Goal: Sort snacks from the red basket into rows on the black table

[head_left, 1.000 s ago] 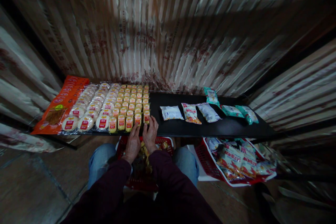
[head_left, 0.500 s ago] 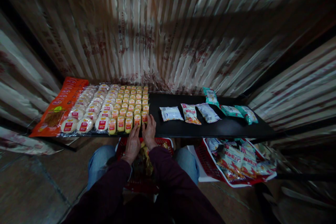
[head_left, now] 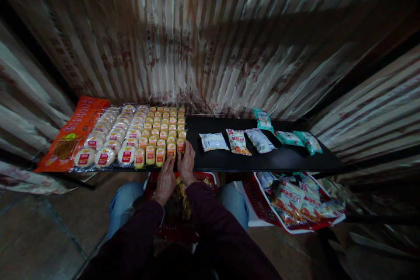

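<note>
Both hands rest at the front edge of a black shelf [head_left: 229,161]. My left hand [head_left: 166,178] lies flat, fingers stretched toward the front row of small yellow snack packets [head_left: 164,133]. My right hand [head_left: 187,164] is beside it, fingers extended and touching the rightmost front packet [head_left: 180,145]. Neither hand grips anything. The yellow packets stand in neat rows. Left of them lie rows of round wrapped cakes with red labels [head_left: 113,136].
An orange package [head_left: 72,133] lies at the shelf's left end. White, red and green snack bags [head_left: 259,138] sit spread on the right half. A red basket [head_left: 183,201] sits between my knees, another basket with packets [head_left: 295,203] at the right. Striped curtain behind.
Both hands have crept slightly forward and up along the front row of yellow packets; the view has shifted a little. Nothing was picked up.
</note>
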The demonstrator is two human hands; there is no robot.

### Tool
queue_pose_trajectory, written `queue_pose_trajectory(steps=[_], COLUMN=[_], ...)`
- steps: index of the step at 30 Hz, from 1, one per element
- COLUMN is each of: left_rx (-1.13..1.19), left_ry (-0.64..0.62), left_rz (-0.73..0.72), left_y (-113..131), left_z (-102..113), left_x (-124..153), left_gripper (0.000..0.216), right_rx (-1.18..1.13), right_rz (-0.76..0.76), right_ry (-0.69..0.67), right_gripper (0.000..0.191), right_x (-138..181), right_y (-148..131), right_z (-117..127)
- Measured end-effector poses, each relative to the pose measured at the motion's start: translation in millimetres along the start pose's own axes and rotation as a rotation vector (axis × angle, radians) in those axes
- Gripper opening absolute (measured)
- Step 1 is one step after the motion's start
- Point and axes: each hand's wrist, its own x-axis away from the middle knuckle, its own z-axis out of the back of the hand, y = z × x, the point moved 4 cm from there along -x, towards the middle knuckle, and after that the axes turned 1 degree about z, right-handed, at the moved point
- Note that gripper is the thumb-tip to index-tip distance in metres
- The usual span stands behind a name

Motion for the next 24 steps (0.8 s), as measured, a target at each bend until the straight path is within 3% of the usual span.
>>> queue_pose_trajectory(steps=[15,24], left_rx=[-0.033,-0.059], left_ry=[0.004,-0.065], left_rz=[-0.032,-0.051], left_y=[7,12], left_z=[3,7], left_x=[3,20], left_gripper=[0.051,0.041], right_rx=[0.045,-0.048], right_rz=[-0.023,0.053], right_ry=[-0.021,-0.027], right_gripper=[0.053,0.049], right_x=[1,48], right_y=[-1,3], right_z=[4,19])
